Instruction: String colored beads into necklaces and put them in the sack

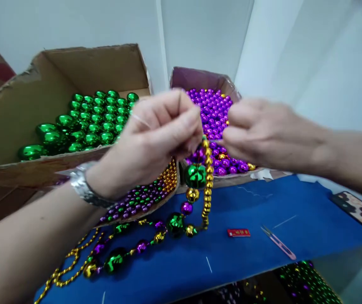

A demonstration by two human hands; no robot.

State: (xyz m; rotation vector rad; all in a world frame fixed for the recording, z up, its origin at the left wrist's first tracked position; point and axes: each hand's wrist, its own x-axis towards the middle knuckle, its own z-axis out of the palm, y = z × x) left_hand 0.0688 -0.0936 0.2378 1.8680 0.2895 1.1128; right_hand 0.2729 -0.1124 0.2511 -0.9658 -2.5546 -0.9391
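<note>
My left hand (168,122) is closed, its thumb pressed on the curled fingers, holding the upper end of a bead necklace (176,223). Large green, gold and purple beads and a run of small gold beads hang below it, and the rest of the strand lies on the blue table. A pale thread (141,119) crosses the back of this hand. Just right of it, my right hand (257,131) is closed in a pinch, slightly blurred. A faint line of thread seems to run from its fingertips toward the left hand; the fingertips are partly hidden.
Cardboard boxes hold green beads (98,114), purple beads (212,112) and small mixed strands (143,198). On the blue table (231,261) lie a red packet (238,233), pink thread snips (278,242) and thread scraps. A flower-patterned phone case (360,211) rests at right. More green beads (310,280) are below the front edge.
</note>
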